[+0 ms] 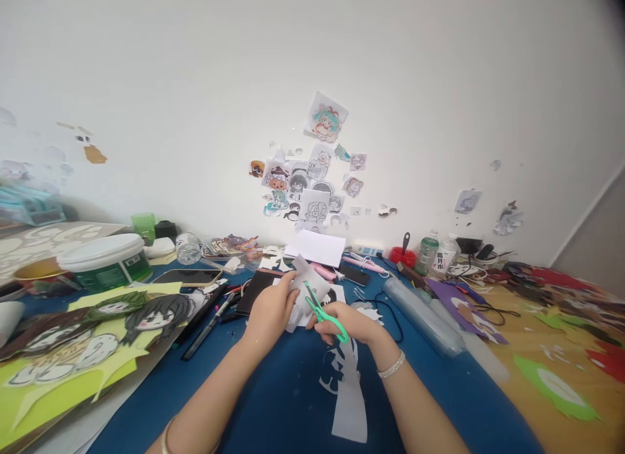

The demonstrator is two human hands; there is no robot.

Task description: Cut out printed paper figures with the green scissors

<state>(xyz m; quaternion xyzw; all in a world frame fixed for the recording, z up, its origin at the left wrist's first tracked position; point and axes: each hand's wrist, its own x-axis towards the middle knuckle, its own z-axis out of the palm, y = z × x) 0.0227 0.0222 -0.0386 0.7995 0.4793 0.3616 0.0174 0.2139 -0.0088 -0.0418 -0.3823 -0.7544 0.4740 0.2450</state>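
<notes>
Near the middle of the blue table, my left hand pinches a piece of white paper by its left side. My right hand is closed round the handles of green scissors. Their blades point up and left and lie against the paper. Whether the blades are apart cannot be made out. Below my right hand a cut white paper scrap lies on the table, with thin curled offcuts beside it.
Cut-out drawings on yellow paper cover the left. Pens, a phone and a white-lidded tub stand nearby. Rightward lie a clear plastic roll, a purple sheet, bottles and a red bowl. Drawings hang on the wall.
</notes>
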